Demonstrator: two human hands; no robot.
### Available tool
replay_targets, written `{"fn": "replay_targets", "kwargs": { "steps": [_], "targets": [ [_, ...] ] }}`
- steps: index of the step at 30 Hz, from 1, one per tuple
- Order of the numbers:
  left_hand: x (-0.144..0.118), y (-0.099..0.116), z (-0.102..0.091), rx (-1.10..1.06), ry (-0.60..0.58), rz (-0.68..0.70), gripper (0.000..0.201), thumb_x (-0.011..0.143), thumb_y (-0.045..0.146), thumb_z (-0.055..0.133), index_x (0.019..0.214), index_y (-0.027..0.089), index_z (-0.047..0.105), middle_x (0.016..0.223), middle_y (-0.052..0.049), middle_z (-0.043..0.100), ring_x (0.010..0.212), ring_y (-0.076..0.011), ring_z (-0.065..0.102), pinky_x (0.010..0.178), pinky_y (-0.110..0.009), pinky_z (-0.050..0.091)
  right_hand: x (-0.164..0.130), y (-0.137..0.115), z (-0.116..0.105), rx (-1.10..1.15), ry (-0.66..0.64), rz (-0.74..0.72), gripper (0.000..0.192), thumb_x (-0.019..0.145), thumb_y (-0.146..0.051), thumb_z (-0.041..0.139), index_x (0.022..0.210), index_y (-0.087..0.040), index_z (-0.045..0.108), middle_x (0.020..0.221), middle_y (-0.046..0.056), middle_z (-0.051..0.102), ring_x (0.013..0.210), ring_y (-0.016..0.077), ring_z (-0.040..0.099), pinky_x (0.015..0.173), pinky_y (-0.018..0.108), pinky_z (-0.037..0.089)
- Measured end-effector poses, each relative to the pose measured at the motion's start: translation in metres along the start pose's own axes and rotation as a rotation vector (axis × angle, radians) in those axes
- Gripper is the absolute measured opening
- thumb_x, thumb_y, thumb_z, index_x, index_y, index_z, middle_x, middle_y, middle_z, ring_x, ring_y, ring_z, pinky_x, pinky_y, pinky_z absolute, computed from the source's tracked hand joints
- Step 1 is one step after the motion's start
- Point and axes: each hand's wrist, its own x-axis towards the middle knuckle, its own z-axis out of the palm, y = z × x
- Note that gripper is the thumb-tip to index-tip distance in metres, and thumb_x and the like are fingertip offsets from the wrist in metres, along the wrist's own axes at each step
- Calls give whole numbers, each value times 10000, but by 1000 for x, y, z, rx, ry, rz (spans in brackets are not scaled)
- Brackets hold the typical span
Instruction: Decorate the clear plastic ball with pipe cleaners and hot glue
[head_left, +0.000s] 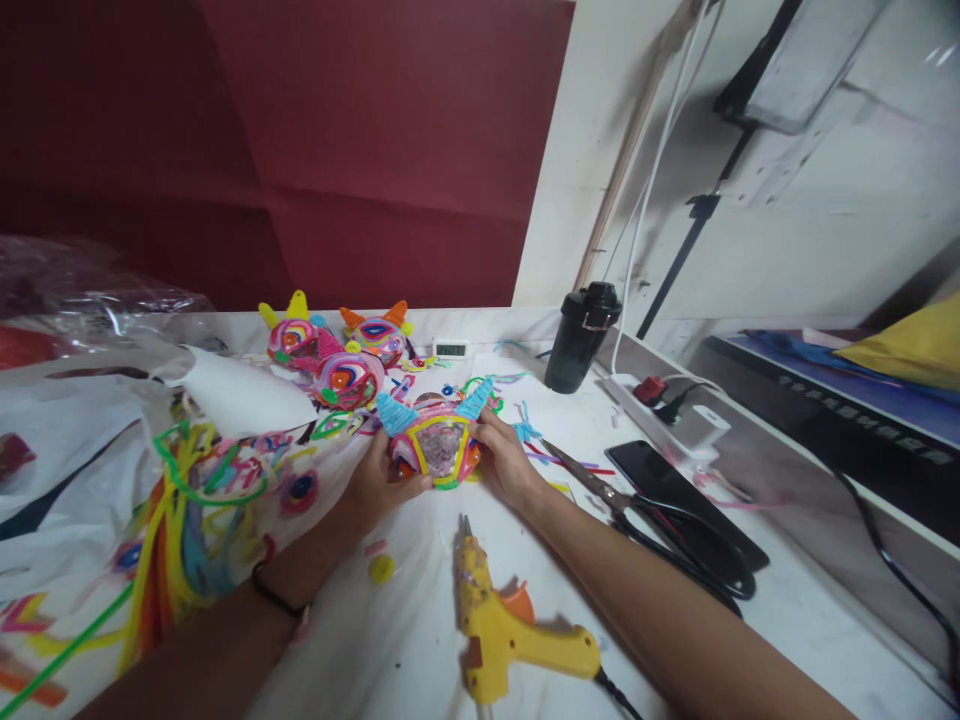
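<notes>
Between my two hands is a colourful craft animal head (441, 447) with two blue horns, a yellow-edged panel and pink, orange and green trim. My left hand (385, 478) grips its left side, thumb along the lower edge. On the other side my right hand (504, 455) holds it, fingers partly hidden behind it. A yellow glue gun (491, 620) lies on the table just in front of the head, nozzle pointing away from me. Black-handled scissors (622, 503) rest to the right of my right hand.
Several similar heads (349, 378) stand behind, near a small digital clock (450, 349). Pipe cleaners (169, 540) and plastic bags crowd the left. A black phone (682, 500), a black bottle (581, 338) and a power strip (667, 415) are on the right. A yellow button (381, 569) lies nearby.
</notes>
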Motion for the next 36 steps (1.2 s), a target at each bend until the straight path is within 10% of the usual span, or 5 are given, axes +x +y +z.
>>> {"fn": "replay_targets", "kwargs": {
  "steps": [36],
  "targets": [
    [0,6,1,-7,27,-34,891,554,245,884,1340,240,464,1276,-105,652,1196,-295,618,985,-389,526,5,-22,5,-33,-17,171,181,547,-236,653,718,-228,594,669,-21,659,700,199,614,652,294,468]
  ]
}}
